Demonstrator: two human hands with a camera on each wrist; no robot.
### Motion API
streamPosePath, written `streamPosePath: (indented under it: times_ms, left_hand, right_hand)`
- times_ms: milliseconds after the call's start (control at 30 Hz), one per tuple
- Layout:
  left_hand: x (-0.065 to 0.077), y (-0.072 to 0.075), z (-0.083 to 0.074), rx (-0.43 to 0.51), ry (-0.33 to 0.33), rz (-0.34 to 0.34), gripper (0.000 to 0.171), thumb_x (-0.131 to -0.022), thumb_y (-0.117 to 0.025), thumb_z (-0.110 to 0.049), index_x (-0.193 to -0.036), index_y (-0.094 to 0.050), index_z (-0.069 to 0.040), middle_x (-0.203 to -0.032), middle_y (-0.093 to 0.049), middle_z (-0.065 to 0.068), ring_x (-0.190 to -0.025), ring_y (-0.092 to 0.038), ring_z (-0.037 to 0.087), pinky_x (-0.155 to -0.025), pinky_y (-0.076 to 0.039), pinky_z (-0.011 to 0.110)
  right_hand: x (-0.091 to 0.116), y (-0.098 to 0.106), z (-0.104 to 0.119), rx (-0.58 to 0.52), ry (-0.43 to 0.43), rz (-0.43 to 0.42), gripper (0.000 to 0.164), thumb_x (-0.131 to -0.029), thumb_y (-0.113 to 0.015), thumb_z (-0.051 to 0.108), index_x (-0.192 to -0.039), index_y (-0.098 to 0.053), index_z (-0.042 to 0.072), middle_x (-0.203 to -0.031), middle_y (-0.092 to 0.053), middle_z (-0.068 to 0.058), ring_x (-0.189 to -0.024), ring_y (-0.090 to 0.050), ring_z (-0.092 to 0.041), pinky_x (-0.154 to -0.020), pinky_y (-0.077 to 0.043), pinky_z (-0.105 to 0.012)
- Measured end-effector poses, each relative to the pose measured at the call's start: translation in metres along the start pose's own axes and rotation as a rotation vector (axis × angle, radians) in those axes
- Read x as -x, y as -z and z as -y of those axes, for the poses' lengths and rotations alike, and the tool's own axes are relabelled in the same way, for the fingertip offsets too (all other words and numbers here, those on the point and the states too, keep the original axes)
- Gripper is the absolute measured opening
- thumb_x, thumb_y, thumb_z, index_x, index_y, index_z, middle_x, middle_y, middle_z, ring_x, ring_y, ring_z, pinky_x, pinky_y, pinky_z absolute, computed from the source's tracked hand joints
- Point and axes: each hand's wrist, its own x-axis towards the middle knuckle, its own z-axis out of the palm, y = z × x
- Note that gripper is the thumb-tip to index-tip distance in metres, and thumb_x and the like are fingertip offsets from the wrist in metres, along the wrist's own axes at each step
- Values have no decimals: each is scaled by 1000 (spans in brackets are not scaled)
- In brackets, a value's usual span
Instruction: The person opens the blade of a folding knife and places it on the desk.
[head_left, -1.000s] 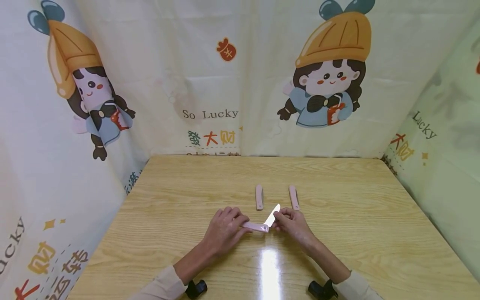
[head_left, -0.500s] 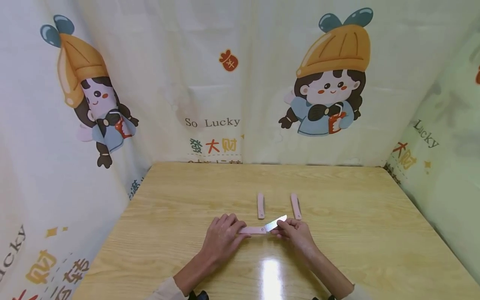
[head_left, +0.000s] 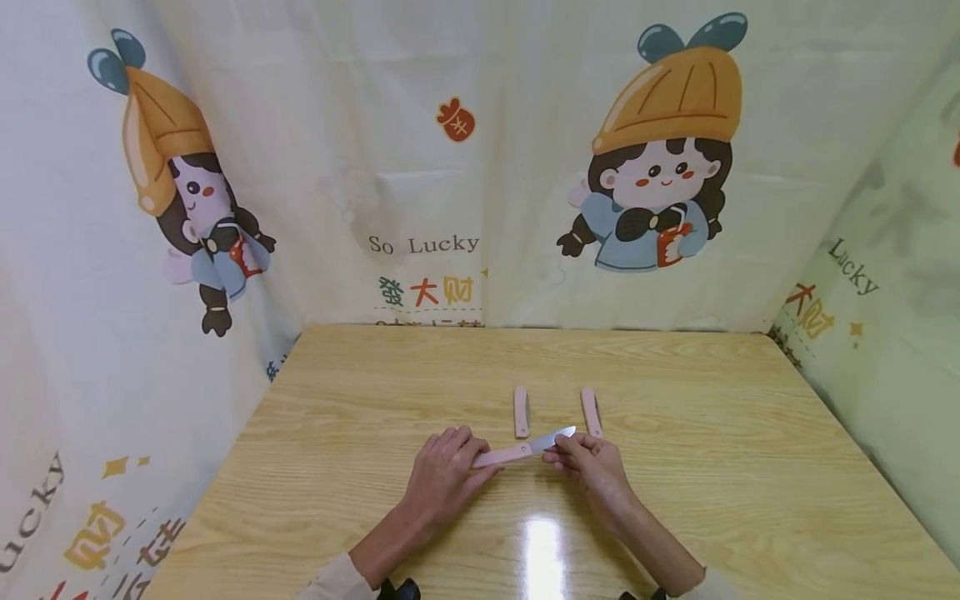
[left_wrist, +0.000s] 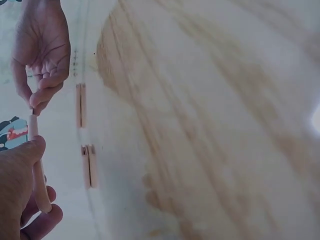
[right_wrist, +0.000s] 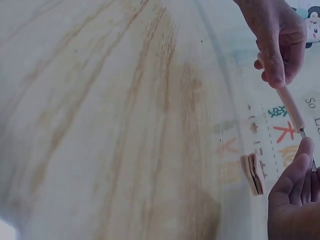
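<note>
A slim pink folded knife (head_left: 521,412) lies on a light-brown wood-grain table (head_left: 375,375). A matching second pink knife (head_left: 590,408) lies near it.

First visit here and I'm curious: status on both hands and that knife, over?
Left fingers grip handle, right fingers pinch blade. Knife open, nearly straight. Two other pink knives lie beyond, apparently not in the way.

Knife blade (head_left: 551,438) smooth, shiny metal; handle (head_left: 504,455) smooth, looks like plastic; bench (head_left: 360,375) wood-grain, glossy esp. approx. 6 o'clock; backdrop (head_left: 330,150) at 12 o'clock matt cloth w/ soft creases
</note>
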Motion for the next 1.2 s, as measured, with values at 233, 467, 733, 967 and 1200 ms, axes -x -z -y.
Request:
streamPosePath:
  times_ms: [233,467,733,967,1200]
  left_hand:
    - [0,2,0,16,10,14,27,-86,-83,-40,-93,-75,-15,-82,-58,-6,-69,-49,8,-62,-44,28]
    - [0,9,1,-21,-41,74,29,-89,-79,-42,-94,-75,-14,-81,-58,-7,-67,-50,9,-64,-45,29]
    - [1,7,0,-119,-84,38,22,-88,-82,-30,-100,-79,-12,-93,-67,0,-76,-60,14,-63,-52,30]
    - [-2,6,4,-185,-144,-26,18,-88,-82,-23,-99,-80,-9,-91,-65,3,-75,-58,15,-62,-50,29]
    - [-9,10,14,82,55,37,13,-92,-78,-18,-97,-80,-7,-86,-65,0,-68,-60,12,-59,-51,30]
  right_hand:
    - [1,-3,-1,-9,11,-6,13,-101,-60,1,-95,-63,-10,-88,-73,-17,-78,-74,-19,-74,-57,-25]
    - [3,-4,-4,-15,13,-2,14,-101,-59,0,-97,-63,-12,-88,-73,-18,-80,-74,-20,-75,-57,-25]
    - [3,-6,-5,-77,-27,35,24,-104,-56,5,-116,-57,-16,-99,-71,-20,-92,-73,-23,-87,-55,-31]
    - [3,-8,-5,-114,-6,56,24,-104,-56,5,-116,-58,-16,-105,-71,-21,-97,-72,-24,-89,-53,-31]
    - [1,-10,0,-94,-8,42,29,-105,-55,5,-123,-53,-18,-106,-71,-20,-95,-72,-23,-89,-54,-31]
